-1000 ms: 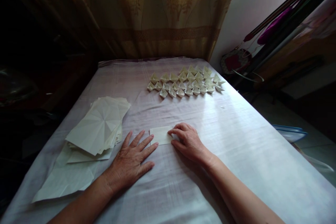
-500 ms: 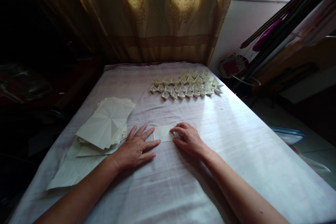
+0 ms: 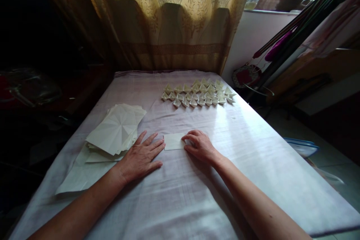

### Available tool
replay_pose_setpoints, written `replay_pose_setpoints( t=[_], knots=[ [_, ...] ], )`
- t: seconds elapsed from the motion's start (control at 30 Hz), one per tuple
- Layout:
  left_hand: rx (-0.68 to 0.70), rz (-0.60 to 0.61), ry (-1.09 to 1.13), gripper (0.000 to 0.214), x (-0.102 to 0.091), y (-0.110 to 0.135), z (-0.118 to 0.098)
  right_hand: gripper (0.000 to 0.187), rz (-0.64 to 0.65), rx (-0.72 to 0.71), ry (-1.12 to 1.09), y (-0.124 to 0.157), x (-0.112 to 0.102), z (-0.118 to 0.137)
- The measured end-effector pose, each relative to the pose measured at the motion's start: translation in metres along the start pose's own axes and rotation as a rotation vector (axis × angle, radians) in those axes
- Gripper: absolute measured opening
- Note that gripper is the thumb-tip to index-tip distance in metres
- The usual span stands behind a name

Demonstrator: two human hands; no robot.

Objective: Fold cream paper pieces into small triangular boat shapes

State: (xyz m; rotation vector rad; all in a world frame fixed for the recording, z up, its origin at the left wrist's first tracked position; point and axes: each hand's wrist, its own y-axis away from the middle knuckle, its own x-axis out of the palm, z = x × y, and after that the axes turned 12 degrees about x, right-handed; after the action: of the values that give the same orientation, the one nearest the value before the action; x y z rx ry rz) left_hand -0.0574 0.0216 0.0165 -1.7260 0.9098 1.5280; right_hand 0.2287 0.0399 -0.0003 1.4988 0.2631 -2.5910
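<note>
Paper rectangle (image 3: 173, 142), flat on cloth-covered table (image 3: 165, 202) between left fingers (image 3: 158, 150), spread, gripping nothing, and right fingers (image 3: 192, 137), curled at its near end; impossible to tell whether pinching. Beyond right fingers, folded paper pieces (image 3: 201, 101); beside left fingers, paper stack (image 3: 108, 134).
</note>
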Motion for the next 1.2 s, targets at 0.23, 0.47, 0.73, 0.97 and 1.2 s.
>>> replay_pose_setpoints(
  t=[0.23,0.47,0.73,0.97,1.2],
  knots=[
    [0.04,-0.023,-0.043,0.054,-0.005,-0.007,0.001,0.022,-0.127,0.034,0.165,0.017,0.006,0.03],
    [0.027,0.0,-0.027,0.052,-0.006,-0.008,0.003,0.046,0.054,-0.164,0.155,0.037,0.029,0.062],
    [0.028,0.006,0.035,0.046,-0.007,-0.011,0.008,0.045,0.146,-0.16,0.213,0.045,0.014,0.044],
    [-0.024,0.046,0.053,0.042,-0.012,-0.015,0.004,0.045,0.073,-0.059,0.28,0.06,0.004,0.019],
    [-0.034,-0.026,-0.014,0.039,-0.013,-0.023,0.002,0.042,-0.069,-0.051,0.36,0.066,0.005,0.006]
  ],
)
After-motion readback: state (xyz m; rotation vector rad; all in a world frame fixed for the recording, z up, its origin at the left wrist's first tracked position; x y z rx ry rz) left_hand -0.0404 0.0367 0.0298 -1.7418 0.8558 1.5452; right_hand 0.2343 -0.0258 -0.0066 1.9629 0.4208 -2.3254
